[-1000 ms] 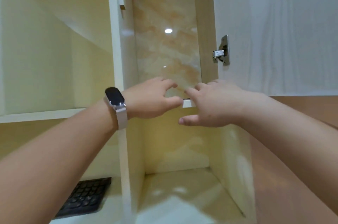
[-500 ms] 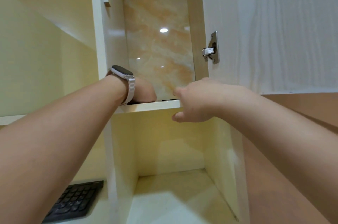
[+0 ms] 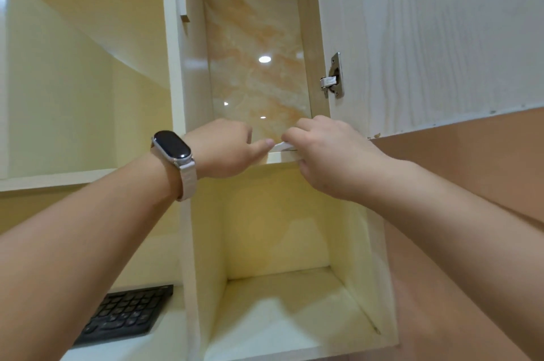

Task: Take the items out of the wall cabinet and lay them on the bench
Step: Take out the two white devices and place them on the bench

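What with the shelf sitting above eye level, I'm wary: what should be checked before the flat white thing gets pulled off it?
1. Grip of the right hand on the flat white thing: ok, fingers curled over its end.
2. Hold of the left hand: cannot tell; only its thumb shows touching the other end.
3. The cabinet door out of the way: ok, swung open on the right.
4. Size and weight of the thing: cannot tell; only a thin edge shows above the shelf.
5. Other things on that shelf: cannot tell; its top is hidden from below.
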Tool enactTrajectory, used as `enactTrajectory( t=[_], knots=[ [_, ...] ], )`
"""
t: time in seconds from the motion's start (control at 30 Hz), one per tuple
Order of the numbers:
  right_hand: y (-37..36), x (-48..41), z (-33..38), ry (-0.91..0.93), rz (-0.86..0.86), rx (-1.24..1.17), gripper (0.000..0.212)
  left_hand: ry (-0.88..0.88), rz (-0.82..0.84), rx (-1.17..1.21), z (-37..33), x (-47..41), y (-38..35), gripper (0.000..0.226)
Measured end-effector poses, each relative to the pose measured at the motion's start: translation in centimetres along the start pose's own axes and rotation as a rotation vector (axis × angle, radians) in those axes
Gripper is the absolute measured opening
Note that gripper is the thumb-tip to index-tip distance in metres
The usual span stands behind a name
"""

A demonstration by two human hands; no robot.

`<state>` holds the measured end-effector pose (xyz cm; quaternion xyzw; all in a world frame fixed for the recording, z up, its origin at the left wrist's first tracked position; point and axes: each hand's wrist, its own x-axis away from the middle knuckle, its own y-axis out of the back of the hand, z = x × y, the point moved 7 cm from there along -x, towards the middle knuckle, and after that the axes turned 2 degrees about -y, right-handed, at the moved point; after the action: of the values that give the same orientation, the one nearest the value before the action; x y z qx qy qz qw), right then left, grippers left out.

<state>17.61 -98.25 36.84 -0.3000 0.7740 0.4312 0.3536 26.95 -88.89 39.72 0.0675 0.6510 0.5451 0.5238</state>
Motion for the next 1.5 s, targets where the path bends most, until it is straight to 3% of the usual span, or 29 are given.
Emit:
enactTrajectory(
  t=[0.13,0.2,0.33,0.5,0.67,0.83,0.97,1.13,1.33,1.5],
  knots=[
    [0.7,0.8,0.1,0.112,-0.185,0.125,0.031,-0.035,-0.131,-0.132,-0.3,1.4,0.6,0.057],
    [1.4,1.2,0.3,0.164,-0.251,0.128,0.023,-0.054,-0.148,-0.172,0.1,1.7,0.6,0.055],
    [2.8,2.6,0.5,0.139,-0.347,0.059,0.029,-0.075,-0.204,-0.138,1.0,2.9,0.8,0.044],
    [2.2,5.5,-0.2,-0.047,-0.395,0.049,0.024,-0.114,-0.378,-0.053,1.2,5.1,1.7,0.014],
    [0.7,9.1,-1.5,-0.236,-0.465,-0.188,0.018,-0.141,-0.681,-0.07,0.4,8.8,2.1,0.019],
    [-1.7,13.3,-1.2,-0.45,-0.41,-0.581,0.013,-0.148,-0.853,0.024,-0.4,12.6,1.1,0.022],
    [-3.4,16.2,-0.5,-0.612,-0.332,-0.78,0.013,-0.123,-0.913,0.3,-1.2,15.5,-1.1,0.019],
    [-4.8,20.8,1.2,-0.851,-0.234,-1.05,0.017,-0.027,-0.849,0.584,-2.5,18.1,-5.8,0.019],
    [-6.5,25.7,3.6,-1.078,-0.18,-1.238,0.013,0.173,-0.554,1.055,-3.7,20.1,-13.9,0.018],
    [-7.0,29.5,6.3,-1.25,-0.165,-1.238,0.025,0.268,-0.285,1.418,-4.6,21.2,-19.6,0.026]
  ],
)
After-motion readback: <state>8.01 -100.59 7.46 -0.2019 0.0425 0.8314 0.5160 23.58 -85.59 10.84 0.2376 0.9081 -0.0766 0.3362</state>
